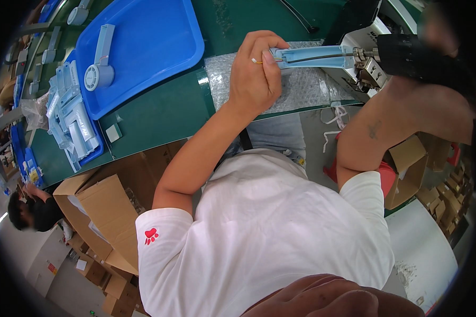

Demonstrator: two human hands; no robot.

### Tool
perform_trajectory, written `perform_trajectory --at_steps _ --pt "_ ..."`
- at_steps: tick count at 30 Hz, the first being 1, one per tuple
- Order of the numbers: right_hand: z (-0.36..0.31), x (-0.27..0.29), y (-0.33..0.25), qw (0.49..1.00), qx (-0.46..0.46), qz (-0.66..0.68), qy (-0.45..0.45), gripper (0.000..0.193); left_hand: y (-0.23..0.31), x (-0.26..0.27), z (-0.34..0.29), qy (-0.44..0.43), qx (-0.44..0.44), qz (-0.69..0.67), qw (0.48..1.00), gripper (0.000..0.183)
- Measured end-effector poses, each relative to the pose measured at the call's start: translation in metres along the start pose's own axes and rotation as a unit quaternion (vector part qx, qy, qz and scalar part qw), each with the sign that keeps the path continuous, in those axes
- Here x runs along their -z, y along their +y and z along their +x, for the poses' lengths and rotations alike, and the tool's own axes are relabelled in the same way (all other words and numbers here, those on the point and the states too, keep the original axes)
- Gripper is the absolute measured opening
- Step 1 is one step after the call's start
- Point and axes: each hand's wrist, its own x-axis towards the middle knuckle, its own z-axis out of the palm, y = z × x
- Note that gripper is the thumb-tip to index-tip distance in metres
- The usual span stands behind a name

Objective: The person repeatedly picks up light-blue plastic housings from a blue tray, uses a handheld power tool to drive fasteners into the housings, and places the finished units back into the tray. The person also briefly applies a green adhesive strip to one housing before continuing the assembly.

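Note:
My left hand is closed round one end of a long light-blue plastic handle shell. Its hollow side faces up, and a short wire end with a small white plug pokes out by my fingers. From the right, a black electric screwdriver with a metal nose reaches the shell's other end, its thin dark shaft lying along the hollow. My right hand is at the screwdriver's body, blurred near the picture's rim and partly hidden behind it. Bubble wrap lies on the bench under the shell.
A blue tray holds a light-blue handheld fan. Left of it are piled light-blue shells on the green bench. A white-and-black machine stands behind the screwdriver. Cardboard boxes and another person are at left.

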Motion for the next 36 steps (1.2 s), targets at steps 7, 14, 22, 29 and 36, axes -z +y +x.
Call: perform_trajectory --at_steps 7,14,22,29,36 --pt "-0.001 0.0 0.001 1.0 -0.006 0.007 0.001 0.048 0.002 0.0 0.001 -0.004 0.006 0.003 1.0 0.026" --pt "-0.002 0.001 0.001 1.0 -0.012 0.02 0.002 0.048 -0.001 -0.001 0.0 0.0 -0.005 0.004 1.0 0.025" --pt "-0.011 0.007 -0.002 0.998 -0.021 0.06 0.006 0.048 0.001 -0.003 -0.003 -0.001 0.02 0.006 1.0 0.023" --pt "-0.019 0.008 -0.002 0.996 -0.025 0.088 0.016 0.048 -0.003 -0.002 -0.003 0.011 0.002 -0.006 1.0 0.024" --pt "0.008 0.019 -0.019 0.996 0.003 0.081 0.031 0.049 -0.004 0.0 -0.001 -0.001 0.007 0.0 1.0 0.027"
